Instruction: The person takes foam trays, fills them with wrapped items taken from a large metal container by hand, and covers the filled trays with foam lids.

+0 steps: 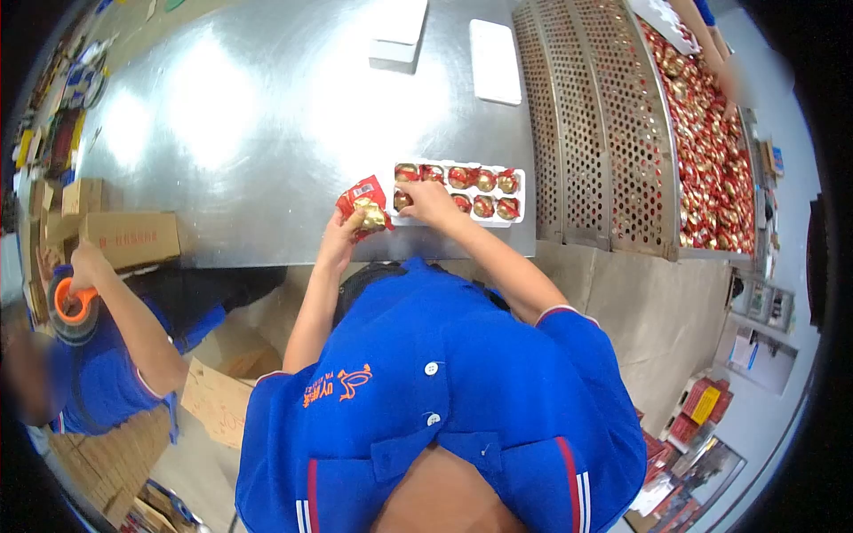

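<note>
A white tray (518, 216) with two rows of gold-and-red wrapped balls lies near the front edge of the metal table (267, 160). My right hand (426, 202) reaches over the tray's left end, its fingers bent around a ball in the front row. Just left of the tray, my left hand (340, 235) grips a red and gold wrapped piece (370, 216), which has a red flap with a small printed label. Part of that piece is hidden by my fingers.
Stacked white trays (397, 35) and a white lid or tray (496, 62) lie farther back. At right, a perforated metal bin (622, 115) holds many wrapped balls; a person's arm (706, 35) reaches in. At left, another person holds an orange tape dispenser (75, 300) beside a cardboard box (142, 240).
</note>
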A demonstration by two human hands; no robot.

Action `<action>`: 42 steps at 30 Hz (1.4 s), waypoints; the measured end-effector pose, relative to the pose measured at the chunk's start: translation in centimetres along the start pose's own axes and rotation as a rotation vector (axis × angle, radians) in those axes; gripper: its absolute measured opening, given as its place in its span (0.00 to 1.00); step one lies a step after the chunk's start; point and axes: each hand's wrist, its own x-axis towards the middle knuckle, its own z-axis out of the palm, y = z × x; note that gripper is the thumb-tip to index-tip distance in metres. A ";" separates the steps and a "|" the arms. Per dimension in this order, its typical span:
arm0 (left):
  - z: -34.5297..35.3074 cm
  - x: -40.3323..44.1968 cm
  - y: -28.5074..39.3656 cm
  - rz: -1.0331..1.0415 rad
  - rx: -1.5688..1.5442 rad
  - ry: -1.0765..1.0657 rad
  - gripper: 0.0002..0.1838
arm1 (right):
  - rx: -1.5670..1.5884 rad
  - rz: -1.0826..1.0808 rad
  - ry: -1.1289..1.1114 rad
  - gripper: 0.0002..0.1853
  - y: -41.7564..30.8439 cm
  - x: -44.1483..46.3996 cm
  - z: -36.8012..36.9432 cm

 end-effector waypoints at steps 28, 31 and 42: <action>16.1 14.0 -6.4 1.121 1.618 -0.529 0.13 | -0.518 0.690 1.609 0.12 2.9 -24.7 -26.3; 17.0 14.5 -6.1 1.075 1.692 -0.603 0.08 | -0.531 0.361 1.382 0.10 1.3 -22.0 -20.7; 13.2 11.9 0.2 1.004 1.451 0.213 0.30 | 0.439 0.834 0.684 0.14 21.8 -12.5 2.7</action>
